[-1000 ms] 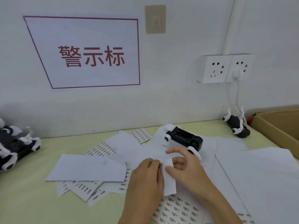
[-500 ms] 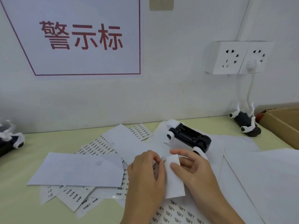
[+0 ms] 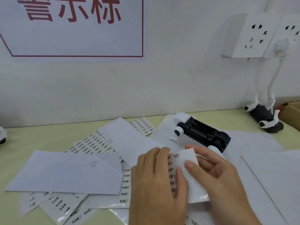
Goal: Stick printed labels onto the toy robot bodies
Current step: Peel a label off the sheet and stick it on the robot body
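Note:
A black and white toy robot body [image 3: 201, 131] lies belly-up on white paper, its open battery bay facing me. Just in front of it, both hands hold a small label sheet [image 3: 190, 174] with a column of printed labels along its left side. My left hand [image 3: 155, 184] covers the sheet's left edge with curled fingers, thumb lying on the labels. My right hand [image 3: 215, 172] pinches the sheet's right part, thumb on top and fingers behind. A second toy robot [image 3: 264, 119] lies at the back right by the wall.
Loose label sheets [image 3: 95, 143] and blank white papers [image 3: 68, 172] litter the pale green table [image 3: 40, 135]. A cardboard box [image 3: 292, 114] sits at the far right. Wall sockets [image 3: 253, 34] with a white cable hang above. Another toy [image 3: 2, 135] peeks in at the left edge.
The view has moved closer and lower. My hands have turned the small sheet so its printed labels show, and my right thumb now lies on top of it.

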Available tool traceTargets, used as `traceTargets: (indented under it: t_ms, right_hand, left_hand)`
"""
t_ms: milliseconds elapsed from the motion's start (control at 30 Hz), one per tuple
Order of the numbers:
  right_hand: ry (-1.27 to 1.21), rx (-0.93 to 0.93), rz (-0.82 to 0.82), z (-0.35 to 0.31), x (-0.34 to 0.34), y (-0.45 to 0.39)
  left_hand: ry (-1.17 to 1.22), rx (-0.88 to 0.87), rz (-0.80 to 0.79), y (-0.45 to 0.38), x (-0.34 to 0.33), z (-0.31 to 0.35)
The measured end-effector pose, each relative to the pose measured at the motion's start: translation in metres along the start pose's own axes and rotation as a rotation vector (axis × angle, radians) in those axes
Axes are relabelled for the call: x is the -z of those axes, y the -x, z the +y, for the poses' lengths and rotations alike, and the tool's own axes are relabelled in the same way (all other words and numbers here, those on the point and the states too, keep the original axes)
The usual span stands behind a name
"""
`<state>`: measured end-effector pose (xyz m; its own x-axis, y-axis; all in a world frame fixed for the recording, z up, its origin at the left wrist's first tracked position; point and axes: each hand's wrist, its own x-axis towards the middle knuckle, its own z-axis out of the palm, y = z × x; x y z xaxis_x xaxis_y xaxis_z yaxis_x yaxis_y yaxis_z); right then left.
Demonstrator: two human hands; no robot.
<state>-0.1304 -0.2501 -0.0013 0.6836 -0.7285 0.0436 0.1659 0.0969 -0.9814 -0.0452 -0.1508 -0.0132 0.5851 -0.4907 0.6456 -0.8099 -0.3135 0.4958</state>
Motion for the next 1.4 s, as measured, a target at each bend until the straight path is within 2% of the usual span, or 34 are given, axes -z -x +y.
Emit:
traceTargets:
  t_ms: [100, 167, 267, 367, 633, 733, 900, 1000, 1100, 1300, 1400]
  right_hand:
    - [-0.044, 0.012, 0.013, 0.001, 0.001, -0.001]
    - [-0.052, 0.016, 0.017, 0.000, 0.001, 0.000]
    - [0.029, 0.019, -0.018, -0.002, -0.001, 0.002]
    - [0.181, 0.001, -0.042, -0.004, -0.006, 0.004]
    - [0.141, -0.030, 0.122, -0.007, -0.013, 0.005]
    - [0.059, -0.051, 0.082, -0.008, -0.009, 0.004]
    - [-0.263, -0.107, -0.071, -0.007, 0.001, -0.002]
    - [-0.319, -0.141, -0.128, -0.006, 0.002, -0.004]
    - [-0.258, -0.131, -0.118, -0.001, 0.004, -0.003]
    - [0.059, -0.049, -0.084, 0.001, -0.002, 0.001]
    - [0.082, -0.038, -0.064, -0.001, -0.005, 0.003]
  left_hand:
    - [-0.099, -0.001, -0.105, 0.000, 0.000, 0.002]
    - [-0.103, 0.009, -0.121, 0.000, 0.000, 0.003]
    - [-0.061, 0.061, -0.102, -0.002, 0.002, 0.002]
    - [-0.088, 0.040, -0.095, -0.001, 0.000, 0.002]
    - [-0.147, -0.029, 0.038, 0.000, -0.002, 0.001]
    - [-0.142, -0.050, -0.033, 0.000, -0.002, 0.000]
    - [-0.128, -0.016, -0.083, -0.002, -0.002, 0.001]
    - [-0.119, -0.014, -0.108, -0.003, -0.001, 0.003]
    - [-0.096, -0.030, -0.105, -0.002, 0.000, 0.003]
    - [-0.016, -0.024, -0.044, 0.001, -0.003, 0.004]
    - [0.013, -0.036, -0.018, 0.001, -0.004, 0.004]
